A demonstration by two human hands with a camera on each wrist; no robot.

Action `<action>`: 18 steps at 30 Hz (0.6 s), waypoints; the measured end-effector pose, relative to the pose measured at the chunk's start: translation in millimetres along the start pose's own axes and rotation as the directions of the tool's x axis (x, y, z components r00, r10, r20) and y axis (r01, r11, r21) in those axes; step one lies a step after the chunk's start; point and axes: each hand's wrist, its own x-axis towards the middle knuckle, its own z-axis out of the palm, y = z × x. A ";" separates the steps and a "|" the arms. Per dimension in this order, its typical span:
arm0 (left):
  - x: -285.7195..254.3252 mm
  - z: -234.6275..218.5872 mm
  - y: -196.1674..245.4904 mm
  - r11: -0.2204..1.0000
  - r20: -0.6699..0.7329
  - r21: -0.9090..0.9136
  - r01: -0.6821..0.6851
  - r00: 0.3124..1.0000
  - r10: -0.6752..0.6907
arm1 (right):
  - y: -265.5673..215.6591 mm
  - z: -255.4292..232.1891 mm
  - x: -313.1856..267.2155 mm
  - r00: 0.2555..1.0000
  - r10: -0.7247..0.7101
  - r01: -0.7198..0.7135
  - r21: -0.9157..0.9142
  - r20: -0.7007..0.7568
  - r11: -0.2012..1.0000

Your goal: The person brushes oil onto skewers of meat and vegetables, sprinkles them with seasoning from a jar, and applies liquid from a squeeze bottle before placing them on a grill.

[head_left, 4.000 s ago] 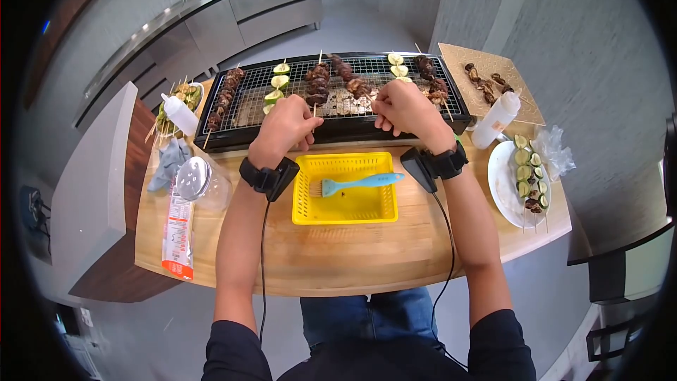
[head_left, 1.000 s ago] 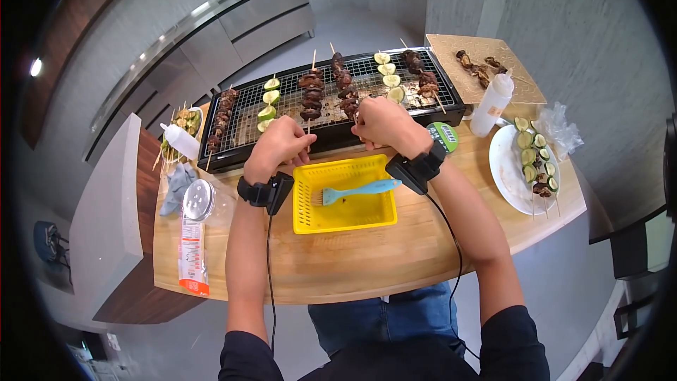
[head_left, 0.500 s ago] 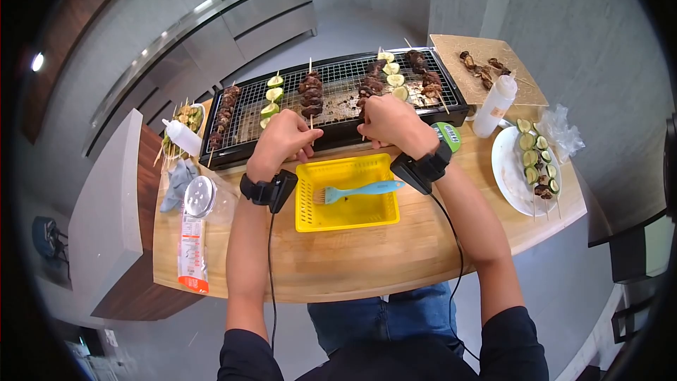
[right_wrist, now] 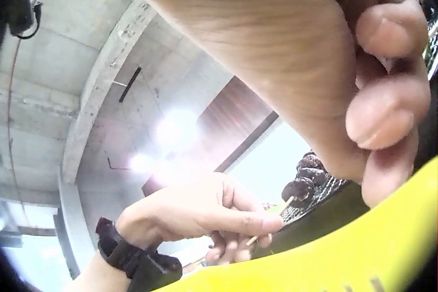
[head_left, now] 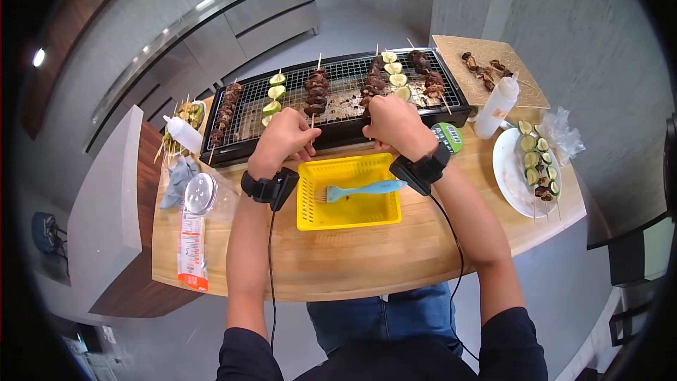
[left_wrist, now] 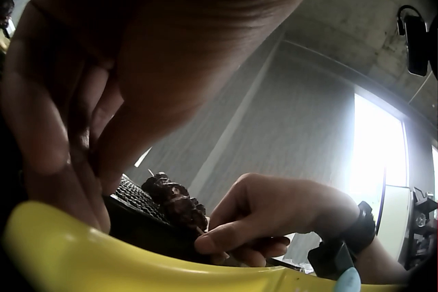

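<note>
My left hand (head_left: 283,140) pinches the near end of the wooden stick of a meat skewer (head_left: 316,93), which lies across the black grill's wire grate (head_left: 345,102). The right wrist view shows that stick between the left thumb and fingers. With the other hand, my right (head_left: 398,125), I pinch the stick end of a second meat skewer (head_left: 374,79). This one lies close beside a zucchini skewer (head_left: 395,68). My right fingers partly cover its near end in the head view. In the left wrist view, the right thumb (left_wrist: 229,236) and fingers meet at its stick.
Further skewers lie at both ends of the grate. A yellow basket (head_left: 349,225) holding a blue basting brush (head_left: 363,188) stands between my forearms. Squeeze bottles (head_left: 497,107), a lidded jar (head_left: 202,194) and a plate (head_left: 509,180) with skewers are at the sides. A green round item (head_left: 448,138) lies by my right wrist.
The right hand's meat skewer has shifted right across the grate, from near the left hand's skewer to beside the zucchini one. The left hand keeps its pinch, its skewer almost in place.
</note>
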 end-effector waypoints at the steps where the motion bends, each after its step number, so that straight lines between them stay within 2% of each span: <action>1: -0.2 -0.9 0.9 1.000 0.015 0.019 0.020 1.000 -0.020 | 0.5 0.7 0.3 1.000 0.000 0.000 0.000 0.001 1.000; 3: 0.5 -1.9 -0.7 1.000 0.016 0.022 0.010 1.000 -0.011 | 0.7 2.1 1.0 0.994 -0.042 0.042 -0.007 -0.102 0.999; 7: 2.2 2.2 -2.6 1.000 -0.001 0.002 -0.026 1.000 0.026 | -3.8 1.7 3.7 0.989 -0.072 0.077 0.036 -0.126 0.996; 10: 1.8 1.5 -1.9 1.000 -0.008 0.012 -0.013 1.000 0.013 | -2.6 1.1 4.3 0.990 -0.060 0.073 0.100 -0.130 0.992; 14: 1.0 0.9 1.5 1.000 0.003 0.022 -0.006 1.000 0.006 | -3.1 0.5 5.2 0.992 -0.057 0.068 0.097 -0.110 0.993; 18: 3.8 2.3 -3.2 0.999 -0.029 -0.038 0.007 1.000 -0.008 | -4.7 -0.9 4.8 0.994 -0.051 0.063 0.124 -0.096 0.990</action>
